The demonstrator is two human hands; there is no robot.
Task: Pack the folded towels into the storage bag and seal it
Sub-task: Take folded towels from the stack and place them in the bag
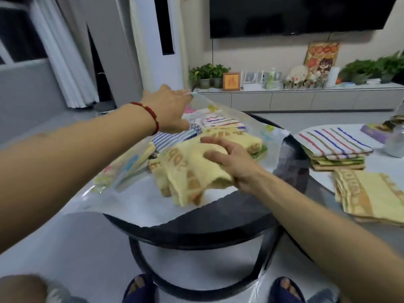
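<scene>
Under the right grip (231, 165) lies the yellow towel (190, 171), half inside the bag (122, 193).

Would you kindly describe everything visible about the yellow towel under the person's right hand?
The yellow towel looks like soft terry cloth with orange-brown woven lettering and borders. It is folded and somewhat bunched, lying at the open mouth of the clear storage bag on the round black table. The right hand grips its upper right side.
</scene>
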